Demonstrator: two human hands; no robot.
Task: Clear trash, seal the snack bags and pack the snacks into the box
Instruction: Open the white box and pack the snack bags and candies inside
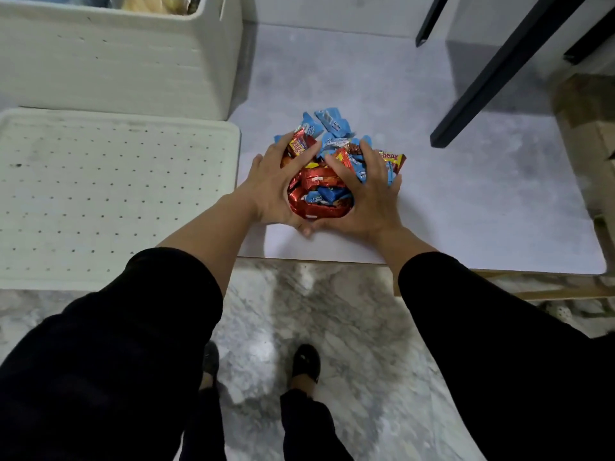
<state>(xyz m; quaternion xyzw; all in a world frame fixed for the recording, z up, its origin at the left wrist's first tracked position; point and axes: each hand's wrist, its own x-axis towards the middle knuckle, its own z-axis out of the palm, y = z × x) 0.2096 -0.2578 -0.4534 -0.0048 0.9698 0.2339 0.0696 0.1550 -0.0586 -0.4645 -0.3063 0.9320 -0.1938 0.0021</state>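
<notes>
A heap of small red and blue foil-wrapped snack packets [327,168] lies on the pale grey tabletop [466,201], towards its near edge. Both hands close in on it from either side. The left hand [278,184] cups the left flank of the heap, its fingers curled over a red packet and its thumb running along the near side. The right hand [367,191] cups the right flank, fingers spread and bent over blue and red packets, its thumb reaching towards the middle. The two thumbs nearly meet at the near edge of the heap, so the packets are gathered between the palms. A few blue packets at the far side lie outside the hands, and one red packet sticks out to the right past the right hand's fingers.

To the far left stands a white foam box [126,64], open at the top, with some packaged goods showing inside, too blurred to identify. Just near of it lies a flat white foam lid [109,201] dotted with small holes, touching the table's left edge. Dark slanted metal legs [499,71] cross the far right. Black sleeves [159,314] cover both forearms, and below is a marbled floor [299,311].
</notes>
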